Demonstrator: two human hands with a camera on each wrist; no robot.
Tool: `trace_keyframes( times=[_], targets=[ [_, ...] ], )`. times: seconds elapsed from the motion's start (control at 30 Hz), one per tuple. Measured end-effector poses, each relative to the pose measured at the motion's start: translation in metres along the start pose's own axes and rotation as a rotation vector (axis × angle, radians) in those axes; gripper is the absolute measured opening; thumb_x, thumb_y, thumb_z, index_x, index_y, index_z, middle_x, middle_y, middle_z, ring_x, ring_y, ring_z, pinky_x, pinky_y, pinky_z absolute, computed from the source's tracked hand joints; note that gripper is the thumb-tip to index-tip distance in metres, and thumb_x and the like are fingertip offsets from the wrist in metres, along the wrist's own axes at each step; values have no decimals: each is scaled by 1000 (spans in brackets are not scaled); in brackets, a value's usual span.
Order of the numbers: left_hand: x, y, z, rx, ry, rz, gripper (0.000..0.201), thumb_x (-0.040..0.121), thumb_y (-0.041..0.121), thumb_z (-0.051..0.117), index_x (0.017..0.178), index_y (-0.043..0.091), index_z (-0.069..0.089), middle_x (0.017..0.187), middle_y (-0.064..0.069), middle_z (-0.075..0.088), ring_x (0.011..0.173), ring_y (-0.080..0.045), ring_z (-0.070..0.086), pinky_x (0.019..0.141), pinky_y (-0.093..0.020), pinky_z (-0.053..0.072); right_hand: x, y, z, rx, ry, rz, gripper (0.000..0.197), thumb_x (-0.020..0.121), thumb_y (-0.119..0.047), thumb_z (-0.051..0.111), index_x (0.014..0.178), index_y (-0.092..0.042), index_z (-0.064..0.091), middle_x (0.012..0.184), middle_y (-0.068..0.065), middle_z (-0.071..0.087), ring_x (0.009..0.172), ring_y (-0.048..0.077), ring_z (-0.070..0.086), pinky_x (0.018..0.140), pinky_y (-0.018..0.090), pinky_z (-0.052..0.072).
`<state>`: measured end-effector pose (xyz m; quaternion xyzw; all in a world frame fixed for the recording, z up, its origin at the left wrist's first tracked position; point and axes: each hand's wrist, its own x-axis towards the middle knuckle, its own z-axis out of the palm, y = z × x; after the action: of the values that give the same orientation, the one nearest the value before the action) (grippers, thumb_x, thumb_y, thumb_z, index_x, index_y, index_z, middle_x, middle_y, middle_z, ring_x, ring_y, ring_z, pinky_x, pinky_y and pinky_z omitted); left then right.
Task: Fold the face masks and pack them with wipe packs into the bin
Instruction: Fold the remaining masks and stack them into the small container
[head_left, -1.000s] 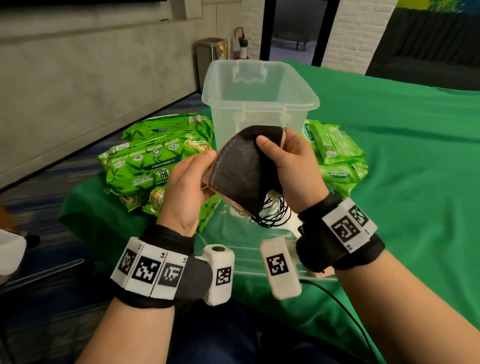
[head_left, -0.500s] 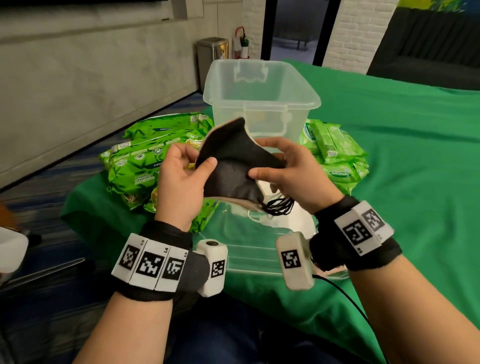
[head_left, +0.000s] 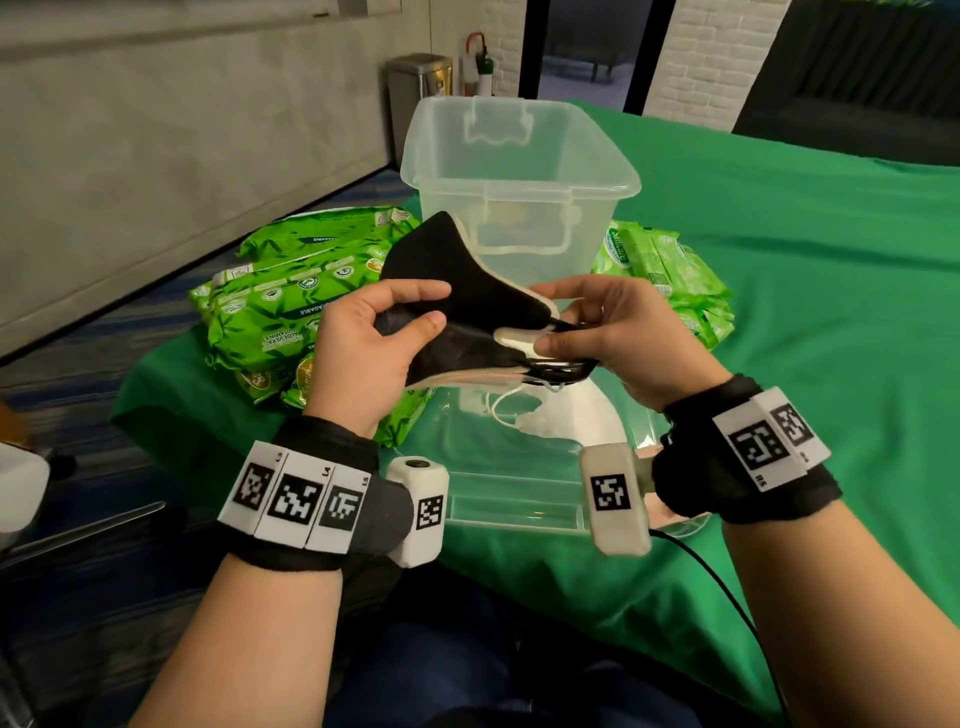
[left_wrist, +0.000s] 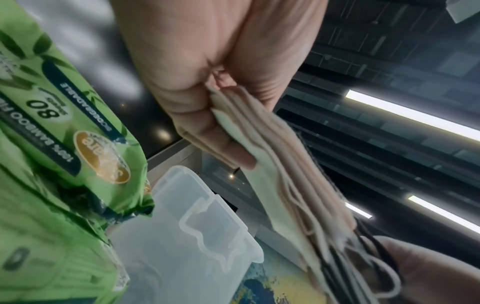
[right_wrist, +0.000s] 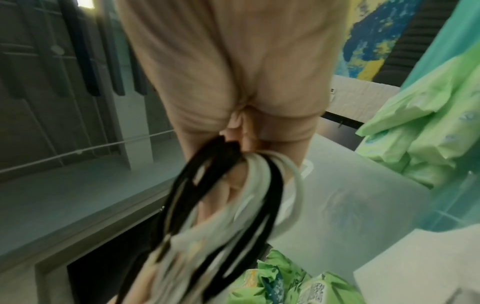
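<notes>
Stack of folded face masks, black fabric outermost with beige layers beneath (head_left: 467, 312), held in the air just in front of the clear, open plastic bin (head_left: 519, 171). Left hand (head_left: 363, 353) pinches the stack's left end between thumb and fingers; right hand (head_left: 628, 338) pinches the right end, where black and white ear loops (right_wrist: 233, 195) bunch. Green wipe packs (head_left: 291, 312) flank the bin on the green-covered bench (head_left: 831, 312); a clear lid (head_left: 514, 467) lies below the hands.

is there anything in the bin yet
No, the clear bin stands empty; the masks are in both hands, above the lid.
</notes>
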<state>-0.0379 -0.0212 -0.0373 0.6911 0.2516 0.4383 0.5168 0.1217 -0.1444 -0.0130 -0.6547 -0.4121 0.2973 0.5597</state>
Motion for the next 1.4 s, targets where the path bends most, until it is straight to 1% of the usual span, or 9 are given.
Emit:
trace_keyframes(
  times=[0.2,0.3,0.43,0.57,0.67,0.77,0.9,1.27,1.4],
  targets=[
    [-1,1,2,19,29,2,33,77,4,69,81,37,69,79,11,67,78,-6,60,83,-29,48,7,0,-8,-6,40,115,15,82,-16,66,95,-13,62,75,9,62,60,14,55,59,25,44],
    [0,0,-2,41,68,7,36,79,0,67,84,35,66,85,9,67,83,-8,60,88,-32,49,19,11,-16,-436,49,269,34,86,-37,60,107,-11,60,100,4,62,83,15,55,69,26,42],
    [-1,-3,0,67,70,-5,37,79,1,67,85,38,67,92,4,69,96,-15,62,98,-42,47,37,35,-2,-953,-164,450,69,80,-29,70,139,-9,38,139,10,45,125,26,44,100,31,36],
    [-1,-4,-3,75,70,-21,37,79,1,67,86,37,67,96,0,69,100,-17,63,99,-40,47,61,56,13,-1161,-307,459,85,77,-37,72,144,-18,25,142,7,44,131,30,38,110,35,27],
    [-2,-6,-7,84,66,-40,36,79,3,68,87,38,68,98,-1,70,101,-17,63,99,-41,47,70,57,20,-1386,-413,409,71,83,-26,67,142,-20,29,140,6,45,131,31,38,107,34,27],
    [-4,-8,-8,96,53,-57,35,79,4,68,87,38,68,97,0,70,100,-17,64,98,-40,47,74,49,18,-1330,-453,409,67,82,-16,68,141,-17,36,142,7,43,128,27,41,100,30,36],
    [-5,-7,-7,85,38,-60,34,79,3,68,88,35,67,96,2,69,99,-14,63,97,-34,48,73,42,12,-1269,-394,429,56,76,-18,75,128,-12,55,127,7,58,91,20,55,81,28,47],
    [-9,-5,-7,68,16,-86,33,80,2,68,88,34,68,98,4,68,100,-11,63,96,-30,48,74,40,8,-1379,-173,308,37,76,-23,75,106,-2,67,107,10,68,99,23,64,87,29,51],
    [-8,-9,-7,50,28,-127,33,82,2,65,86,35,68,101,0,69,105,-15,62,98,-37,48,70,13,-6,-956,122,190,27,76,-12,74,101,-1,70,94,9,68,83,20,60,76,26,51]
  ],
)
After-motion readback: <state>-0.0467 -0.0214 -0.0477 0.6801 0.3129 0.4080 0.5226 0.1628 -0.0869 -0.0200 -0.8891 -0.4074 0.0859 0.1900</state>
